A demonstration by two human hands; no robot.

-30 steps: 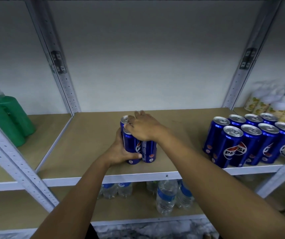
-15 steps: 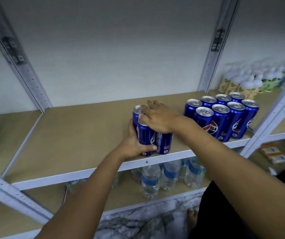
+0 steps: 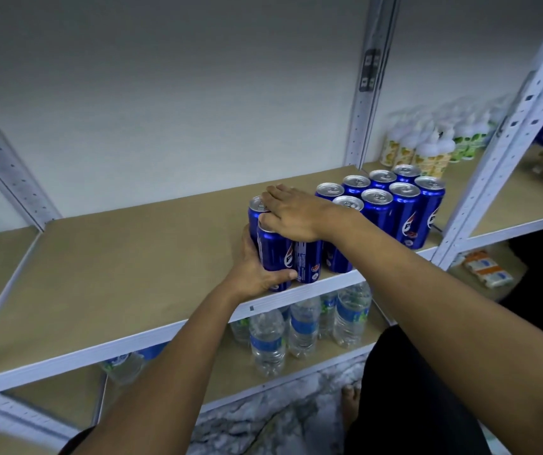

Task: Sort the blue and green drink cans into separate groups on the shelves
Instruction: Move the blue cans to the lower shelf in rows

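Both hands clamp a small cluster of blue cans (image 3: 283,254): left hand (image 3: 257,274) wraps the side, right hand (image 3: 296,213) presses flat on the tops, bunching them beside the larger blue group (image 3: 395,205) at right.

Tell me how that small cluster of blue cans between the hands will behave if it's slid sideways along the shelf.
The blue cans are tall and narrow, so probably tippy if pushed high. The left hand braces low and the right hand presses their tops, likely steadying them. Glossy metal should glide on the smooth shelf.
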